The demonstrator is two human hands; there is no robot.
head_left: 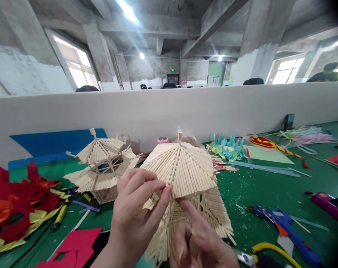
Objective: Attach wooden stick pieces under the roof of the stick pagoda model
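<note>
A two-tiered pavilion model made of thin wooden sticks [182,167] stands on the green table right before me. My left hand [135,219] pinches the lower edge of its upper roof between thumb and forefinger. My right hand [197,238] reaches up from below, its forefinger touching the same roof edge beside the left fingertips. A second, similar stick pavilion [102,163] stands to the left, untouched.
Red and yellow paper flowers [15,204] lie at left, red paper [74,245] near the front. A blue glue gun [286,227], a purple glue gun [329,204], yellow-handled pliers [266,253], teal paper flowers [227,147] and loose sticks lie right. A white partition [169,111] backs the table.
</note>
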